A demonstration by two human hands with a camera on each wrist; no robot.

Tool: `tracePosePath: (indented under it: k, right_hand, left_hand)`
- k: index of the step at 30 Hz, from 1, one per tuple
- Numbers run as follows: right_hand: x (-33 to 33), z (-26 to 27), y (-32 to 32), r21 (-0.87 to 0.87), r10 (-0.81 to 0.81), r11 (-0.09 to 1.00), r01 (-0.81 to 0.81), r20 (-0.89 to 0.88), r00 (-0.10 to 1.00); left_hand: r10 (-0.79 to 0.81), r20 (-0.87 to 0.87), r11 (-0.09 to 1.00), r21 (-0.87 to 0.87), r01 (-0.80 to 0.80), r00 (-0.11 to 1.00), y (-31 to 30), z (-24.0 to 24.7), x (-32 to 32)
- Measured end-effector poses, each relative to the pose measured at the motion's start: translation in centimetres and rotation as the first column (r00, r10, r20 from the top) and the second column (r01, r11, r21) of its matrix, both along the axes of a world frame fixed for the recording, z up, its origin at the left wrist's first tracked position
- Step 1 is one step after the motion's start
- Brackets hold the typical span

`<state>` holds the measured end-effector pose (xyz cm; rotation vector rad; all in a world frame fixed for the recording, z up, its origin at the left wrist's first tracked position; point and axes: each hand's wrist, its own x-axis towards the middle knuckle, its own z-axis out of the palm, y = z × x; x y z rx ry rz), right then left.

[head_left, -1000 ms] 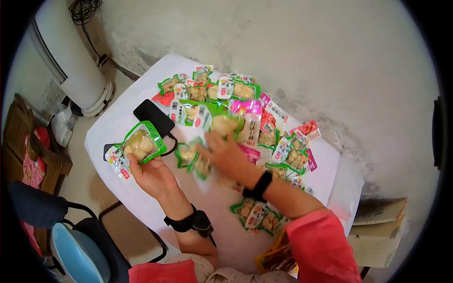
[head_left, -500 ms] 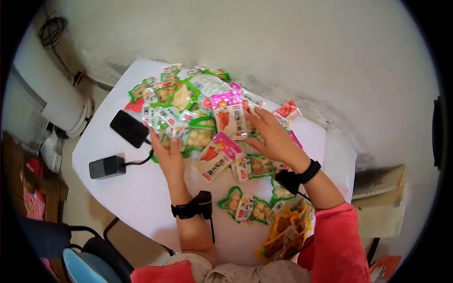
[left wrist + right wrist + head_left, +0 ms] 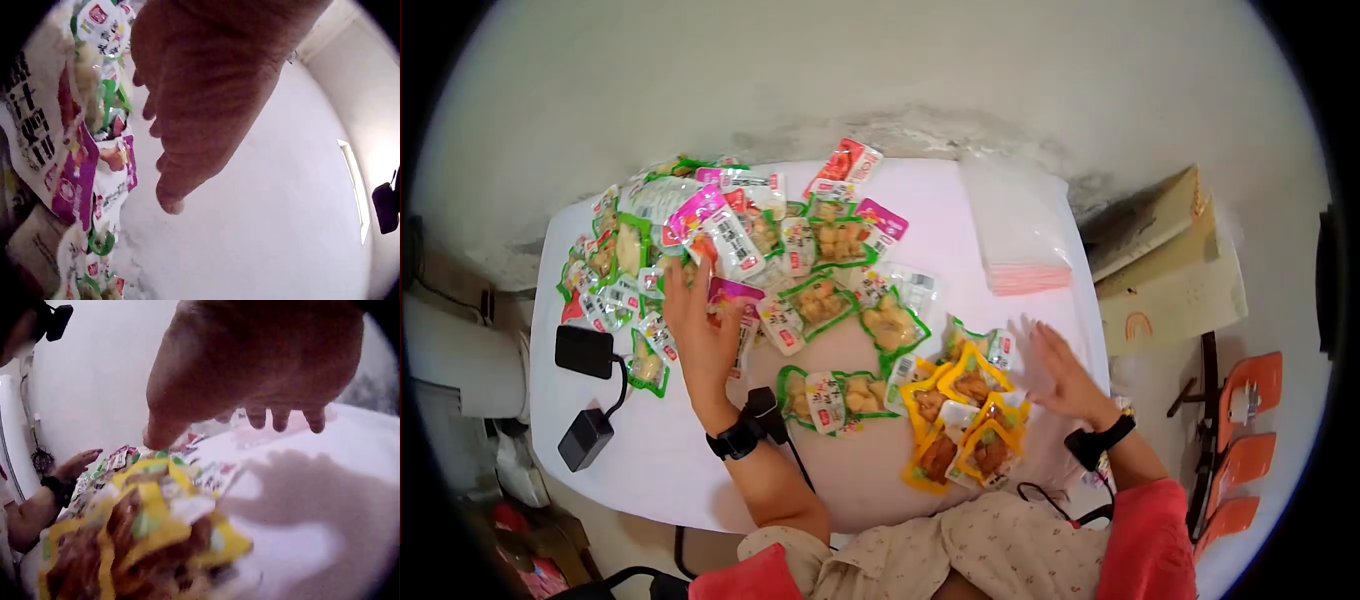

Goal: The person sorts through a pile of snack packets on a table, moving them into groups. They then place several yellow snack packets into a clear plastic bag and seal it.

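Observation:
Many sealed snack packets lie spread over a white table [image 3: 1000,200]. My left hand [image 3: 690,312] lies flat, fingers straight, on a pink and white packet [image 3: 730,295] at the edge of the heaped pile [image 3: 650,225]; the left wrist view shows the same straight fingers [image 3: 181,137] over packets [image 3: 75,162]. My right hand [image 3: 1048,360] hovers with fingers spread, holding nothing, just right of a cluster of yellow packets [image 3: 960,415]. In the right wrist view the hand [image 3: 250,381] hangs above bare tabletop with the yellow packets [image 3: 144,544] beside it.
Green packets [image 3: 830,395] lie between my hands. A stack of clear, pink-edged bags [image 3: 1025,240] sits at the back right. A black power adapter [image 3: 585,440] and a black device [image 3: 583,350] lie at the left edge. Cardboard boxes [image 3: 1170,260] stand right of the table.
The left hand, which held a green packet, has put it down and now lies flat on the pile. The right hand moved off the pile to the table's right side. The view swung right.

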<state>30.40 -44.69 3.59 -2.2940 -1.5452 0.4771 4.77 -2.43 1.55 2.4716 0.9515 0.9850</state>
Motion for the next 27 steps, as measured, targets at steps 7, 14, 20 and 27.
tracePosePath:
  k: [7, 14, 20, 27]
  right_hand:
    - [-4.0, -6.0, -2.0, 0.014, -0.136, 0.991, 0.135, 0.050, 0.989]
    - [-2.8, -5.6, -1.8, 0.179, -0.158, 0.966, 0.186, -0.157, 0.975]
    - [0.7, -1.0, 8.9, 0.368, 0.033, 0.930, 0.021, -0.138, 0.990]
    - [1.6, -2.6, 21.0, -0.023, -0.043, 0.999, 0.040, -0.187, 0.981]
  left_hand:
    - [-0.368, -0.241, 0.929, -0.130, 0.346, 0.898, -5.9, 4.6, 4.1]
    - [-0.542, -0.452, 0.840, -0.294, 0.456, 0.708, -13.1, 3.7, 3.7]
    - [-0.262, -0.538, 0.960, -0.233, 0.157, 0.801, -17.5, 0.6, -2.7]
    - [-0.075, -0.424, 0.997, -0.065, 0.052, 0.903, -17.8, -3.0, -0.9]
